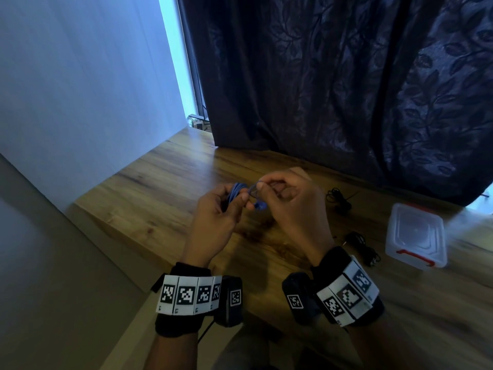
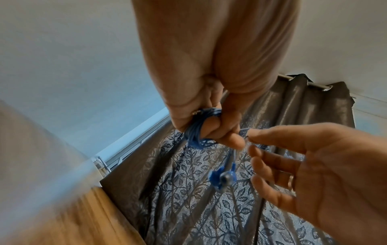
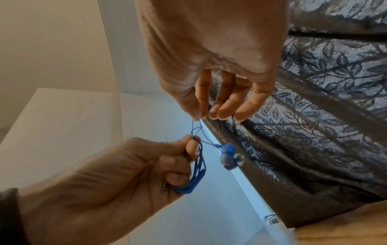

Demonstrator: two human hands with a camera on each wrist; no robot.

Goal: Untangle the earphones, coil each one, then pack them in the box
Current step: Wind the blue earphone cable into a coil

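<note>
A blue earphone cord is wound into a coil around the fingers of my left hand, which grips it above the wooden table. The coil shows blue between those fingers, and again as the coil in the right wrist view. My right hand pinches the loose end of the cord between thumb and forefinger just right of the coil. Two blue earbuds dangle below the pinch, also seen as the earbuds and the earbuds. A clear plastic box with red latches sits closed at the right.
Two black earphone bundles lie on the table, one behind my right hand and one beside the box. A dark leaf-patterned curtain hangs along the table's far edge. A white wall stands at the left.
</note>
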